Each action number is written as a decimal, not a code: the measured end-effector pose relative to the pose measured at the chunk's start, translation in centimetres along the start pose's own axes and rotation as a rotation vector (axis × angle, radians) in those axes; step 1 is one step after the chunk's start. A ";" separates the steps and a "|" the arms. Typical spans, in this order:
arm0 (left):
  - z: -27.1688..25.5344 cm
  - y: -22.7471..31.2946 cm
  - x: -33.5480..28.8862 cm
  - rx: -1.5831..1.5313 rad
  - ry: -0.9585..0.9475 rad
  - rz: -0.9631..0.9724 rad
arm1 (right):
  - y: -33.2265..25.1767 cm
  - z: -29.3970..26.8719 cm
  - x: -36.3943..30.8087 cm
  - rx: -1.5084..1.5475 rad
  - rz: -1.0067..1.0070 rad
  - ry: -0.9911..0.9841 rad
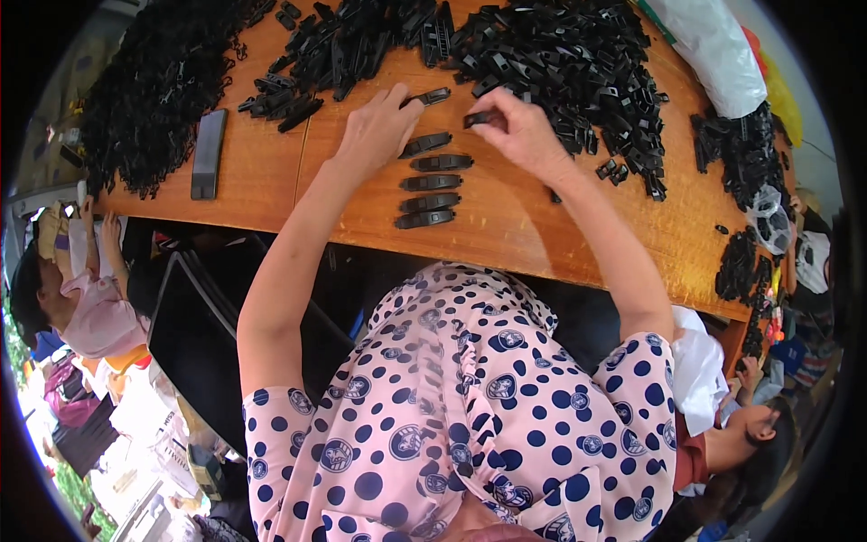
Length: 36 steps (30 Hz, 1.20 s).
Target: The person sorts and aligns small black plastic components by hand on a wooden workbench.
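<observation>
In pink polka-dot shirt (533, 388), grasps a black plastic buckle (433, 96), angled lengthwise roughly nine-to-three o'clock, in the left hand (377, 128); pinches a small black part (475, 119) in the right hand (520, 134), at the buckle's four o'clock.

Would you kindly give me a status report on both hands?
Left hand at a black clip. Right hand pinching a small black part. Five more clips lined up closer in. Black piles beyond.

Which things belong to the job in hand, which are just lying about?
Job: left hand, touching a piece; right hand, pinching a small part; five lined-up pieces; likely middle heap, right heap.
Lying about, apparently: dark slab; white bag; clear bag.
</observation>
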<state>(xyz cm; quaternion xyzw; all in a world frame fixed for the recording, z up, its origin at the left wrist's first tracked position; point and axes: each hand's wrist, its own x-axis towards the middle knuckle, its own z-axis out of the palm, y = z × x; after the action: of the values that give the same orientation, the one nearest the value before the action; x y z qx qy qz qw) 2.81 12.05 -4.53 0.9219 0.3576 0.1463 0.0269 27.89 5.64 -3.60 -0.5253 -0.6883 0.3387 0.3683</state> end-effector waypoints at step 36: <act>0.8 -0.5 -3.1 -0.492 0.234 -0.276 | -1.7 1.0 2.8 -0.785 -0.151 -0.182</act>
<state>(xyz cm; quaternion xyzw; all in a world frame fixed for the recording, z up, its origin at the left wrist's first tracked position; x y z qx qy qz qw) 0.55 10.35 -6.16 0.8075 0.4338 0.3286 0.2277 25.73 7.91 -2.23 -0.5417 -0.8317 0.0674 0.1015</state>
